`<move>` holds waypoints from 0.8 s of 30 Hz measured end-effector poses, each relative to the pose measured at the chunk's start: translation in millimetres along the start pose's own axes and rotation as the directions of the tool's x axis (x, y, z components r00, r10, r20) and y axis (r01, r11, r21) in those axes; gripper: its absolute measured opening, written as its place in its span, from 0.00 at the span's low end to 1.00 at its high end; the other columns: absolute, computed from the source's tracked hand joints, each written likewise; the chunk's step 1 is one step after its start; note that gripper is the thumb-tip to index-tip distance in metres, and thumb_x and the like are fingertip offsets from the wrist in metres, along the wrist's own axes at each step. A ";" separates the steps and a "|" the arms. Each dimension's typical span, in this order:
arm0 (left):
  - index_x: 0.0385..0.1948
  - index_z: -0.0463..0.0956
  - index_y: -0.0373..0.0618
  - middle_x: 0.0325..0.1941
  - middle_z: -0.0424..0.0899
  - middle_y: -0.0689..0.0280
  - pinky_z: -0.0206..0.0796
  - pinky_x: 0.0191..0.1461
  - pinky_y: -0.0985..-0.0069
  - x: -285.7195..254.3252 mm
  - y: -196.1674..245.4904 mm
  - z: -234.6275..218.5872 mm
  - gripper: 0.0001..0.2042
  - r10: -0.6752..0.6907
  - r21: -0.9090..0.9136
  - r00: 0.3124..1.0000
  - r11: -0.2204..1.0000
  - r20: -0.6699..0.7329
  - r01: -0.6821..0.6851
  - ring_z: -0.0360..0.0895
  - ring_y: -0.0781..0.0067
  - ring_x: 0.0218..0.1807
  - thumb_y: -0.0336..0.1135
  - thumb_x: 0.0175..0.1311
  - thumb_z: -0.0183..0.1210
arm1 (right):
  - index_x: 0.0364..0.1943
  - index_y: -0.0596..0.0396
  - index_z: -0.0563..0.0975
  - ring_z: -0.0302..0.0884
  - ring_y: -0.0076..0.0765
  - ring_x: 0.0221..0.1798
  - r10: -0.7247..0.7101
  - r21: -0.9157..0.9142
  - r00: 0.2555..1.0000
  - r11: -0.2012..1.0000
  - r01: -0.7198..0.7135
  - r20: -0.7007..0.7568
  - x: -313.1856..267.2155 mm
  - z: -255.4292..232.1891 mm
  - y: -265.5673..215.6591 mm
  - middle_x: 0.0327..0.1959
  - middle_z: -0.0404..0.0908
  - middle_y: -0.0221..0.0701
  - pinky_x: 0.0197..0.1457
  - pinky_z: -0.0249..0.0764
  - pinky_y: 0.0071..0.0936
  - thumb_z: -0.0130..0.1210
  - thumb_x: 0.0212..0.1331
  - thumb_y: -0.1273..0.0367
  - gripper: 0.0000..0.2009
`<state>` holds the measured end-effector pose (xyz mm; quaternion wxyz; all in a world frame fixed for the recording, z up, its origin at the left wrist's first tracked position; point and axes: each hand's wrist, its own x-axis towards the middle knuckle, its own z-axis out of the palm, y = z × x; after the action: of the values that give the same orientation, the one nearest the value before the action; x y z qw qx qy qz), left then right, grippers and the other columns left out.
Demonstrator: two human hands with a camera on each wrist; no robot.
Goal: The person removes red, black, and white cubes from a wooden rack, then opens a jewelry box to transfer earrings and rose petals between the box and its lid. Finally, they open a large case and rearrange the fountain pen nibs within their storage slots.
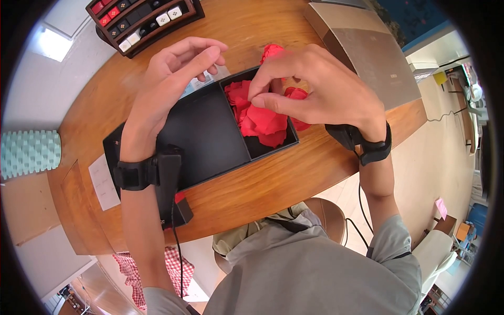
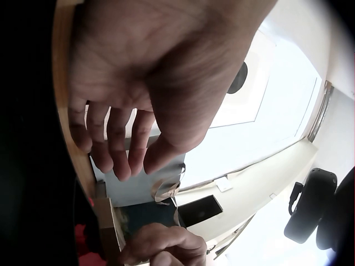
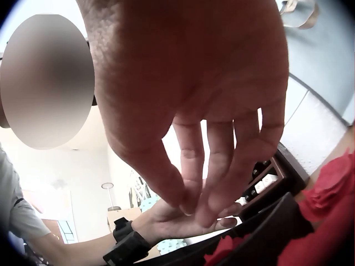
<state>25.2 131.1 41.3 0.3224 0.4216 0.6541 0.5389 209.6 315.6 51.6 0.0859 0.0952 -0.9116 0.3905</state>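
Note:
A shallow black box (image 1: 199, 137) with a divider lies on the wooden table, and red artificial petals (image 1: 262, 123) heap up in its narrower right compartment. Above the wider left compartment my left hand (image 1: 176, 71) hovers, its fingers loosely bent and holding nothing. My right hand (image 1: 315, 84) is over the petals, palm down, partly hiding them. In the right wrist view its thumb and fingers (image 3: 191, 155) droop loosely, with no object showing between them. More red petals (image 1: 273, 51) show past the box's far edge, behind the right hand.
A dark wooden rack (image 1: 144, 23) with red, black and white pieces stands at the back left. To the right is a large brown box (image 1: 362, 58). White paper (image 1: 103, 184) sticks out from under the black box's left end. A mint textured cylinder (image 1: 30, 153) is at far left.

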 end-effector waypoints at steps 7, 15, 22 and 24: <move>0.51 0.83 0.40 0.41 0.85 0.69 0.68 0.50 0.82 1.0 -1.1 -0.1 0.17 0.004 0.011 1.000 1.000 0.012 -0.004 0.76 0.83 0.42 0.45 0.74 0.62 | 0.34 0.51 0.85 0.79 0.39 0.47 -0.017 -0.364 0.999 0.931 0.001 -0.041 -4.2 18.0 4.1 0.38 0.80 0.29 0.50 0.75 0.35 0.71 0.50 0.70 0.07; 0.52 0.82 0.41 0.43 0.85 0.68 0.67 0.54 0.79 -0.6 0.4 1.5 0.16 -0.019 -0.009 0.996 1.000 0.082 0.020 0.77 0.81 0.44 0.44 0.74 0.62 | 0.31 0.52 0.84 0.78 0.42 0.50 -0.036 -0.345 0.999 0.938 0.033 -0.003 -6.7 30.3 3.2 0.37 0.80 0.29 0.52 0.73 0.37 0.70 0.47 0.69 0.08; 0.52 0.83 0.41 0.44 0.85 0.68 0.67 0.55 0.79 -1.4 2.3 2.1 0.16 -0.013 -0.013 0.994 1.000 0.109 0.015 0.77 0.80 0.45 0.43 0.74 0.62 | 0.32 0.55 0.84 0.81 0.32 0.40 0.213 -0.023 0.970 0.977 -0.211 0.119 -0.4 -7.7 -12.3 0.35 0.85 0.30 0.45 0.74 0.27 0.71 0.51 0.71 0.07; 0.53 0.81 0.39 0.45 0.84 0.69 0.66 0.53 0.80 -3.2 7.5 4.5 0.15 -0.034 0.089 0.991 0.996 0.131 0.022 0.78 0.80 0.49 0.41 0.76 0.59 | 0.34 0.57 0.84 0.82 0.23 0.37 0.201 -0.007 0.974 0.979 -0.202 0.103 -2.4 -16.9 -2.8 0.35 0.86 0.29 0.42 0.74 0.22 0.71 0.54 0.71 0.08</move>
<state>32.1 130.7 47.5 0.3539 0.4609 0.6600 0.4762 214.1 326.2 64.4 -0.0014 0.0224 -0.9190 0.3935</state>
